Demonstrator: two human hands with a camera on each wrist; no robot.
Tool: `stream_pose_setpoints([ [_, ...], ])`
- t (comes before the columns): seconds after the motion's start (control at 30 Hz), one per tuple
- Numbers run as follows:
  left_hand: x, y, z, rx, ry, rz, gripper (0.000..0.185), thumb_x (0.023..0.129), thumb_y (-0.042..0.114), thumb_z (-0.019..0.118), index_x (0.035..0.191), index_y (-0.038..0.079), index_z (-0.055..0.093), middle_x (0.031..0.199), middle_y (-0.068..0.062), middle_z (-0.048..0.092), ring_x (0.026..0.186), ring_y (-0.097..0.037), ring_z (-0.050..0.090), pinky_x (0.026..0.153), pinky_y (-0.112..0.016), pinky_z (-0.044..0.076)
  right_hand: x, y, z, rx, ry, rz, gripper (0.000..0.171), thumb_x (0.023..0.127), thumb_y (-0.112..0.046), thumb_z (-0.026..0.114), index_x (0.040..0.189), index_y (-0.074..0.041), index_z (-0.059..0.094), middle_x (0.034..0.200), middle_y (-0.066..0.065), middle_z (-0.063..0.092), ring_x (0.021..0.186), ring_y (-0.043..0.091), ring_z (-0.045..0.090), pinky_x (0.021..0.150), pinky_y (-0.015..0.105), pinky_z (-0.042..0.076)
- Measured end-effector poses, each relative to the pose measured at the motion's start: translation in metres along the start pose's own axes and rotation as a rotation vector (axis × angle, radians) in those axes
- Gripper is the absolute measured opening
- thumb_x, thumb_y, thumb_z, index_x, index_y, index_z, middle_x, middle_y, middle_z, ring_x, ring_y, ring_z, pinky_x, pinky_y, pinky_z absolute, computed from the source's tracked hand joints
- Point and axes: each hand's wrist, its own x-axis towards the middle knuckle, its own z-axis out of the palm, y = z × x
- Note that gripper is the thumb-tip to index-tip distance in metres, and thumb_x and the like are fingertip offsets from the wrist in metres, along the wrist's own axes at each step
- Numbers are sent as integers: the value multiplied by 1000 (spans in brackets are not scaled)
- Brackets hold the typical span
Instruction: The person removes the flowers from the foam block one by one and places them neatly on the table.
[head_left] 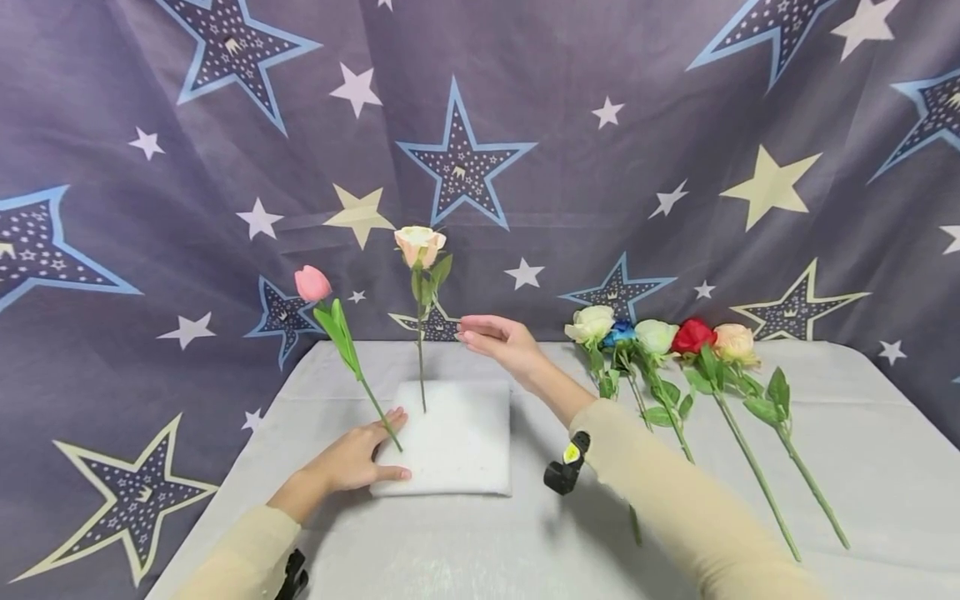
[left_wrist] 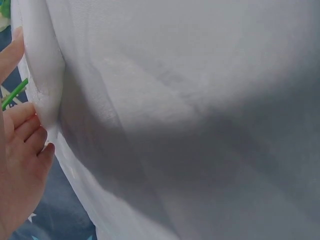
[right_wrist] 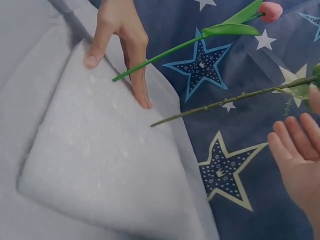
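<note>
**Two stems standing in the foam block, five more waiting on the table**

So there's a white foam block (head_left: 450, 437) sitting on a table covered with a grey cloth (head_left: 862, 433). The left hand (head_left: 352, 458) rests on the block's left edge, fingers laid out straight along the top and thumb along the front side, not gripping anything. A pink tulip (head_left: 312, 283) is stuck into the foam right by those fingers and leans off to the left. A peach rose (head_left: 420, 246) stands pretty much upright near the back of the block.

The right hand (head_left: 498, 337) hangs in the air just to the right of the rose's stem, fingers relaxed and stretched toward it, holding nothing; from the right wrist view there's a clear gap between hand and stem.

Off to the right, a row of loose flowers (head_left: 660, 337) lies flat on the cloth: white, blue, pale green, red and peach heads side by side. A starry blue backdrop (head_left: 480, 125) hangs behind everything.
</note>
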Motion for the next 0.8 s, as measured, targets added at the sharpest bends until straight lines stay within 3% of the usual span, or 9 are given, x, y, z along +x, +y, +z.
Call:
stream_pose_setpoints([
  [0.2, -1, -1, 1, -3, -2, 3, 94, 77, 56, 71, 144, -1, 39, 153, -19, 36, 140, -39, 38, 116, -54, 32, 12, 9, 14, 176, 10, 12, 42, 95, 0, 53, 136, 7, 47, 142, 27, 48, 135, 40, 45, 114, 39, 41],
  [0.47, -2, 0, 2, -14, -7, 3, 93, 78, 55, 71, 144, -2, 40, 153, -19, 37, 140, -39, 38, 117, -53, 31, 16, 23, 36, 176, -5, 10, 44, 95, 0, 52, 138, 6, 45, 144, 26, 46, 135, 35, 47, 112, 33, 43],
  [0.8, -3, 0, -1, -20, -6, -17, 92, 78, 55, 70, 145, 0, 39, 154, -17, 36, 141, -38, 37, 117, -53, 31, 16, 38, 51, -34, -91, 78, 48, 95, -10, 58, 141, -5, 46, 145, 15, 50, 135, 27, 49, 116, 36, 39],
])
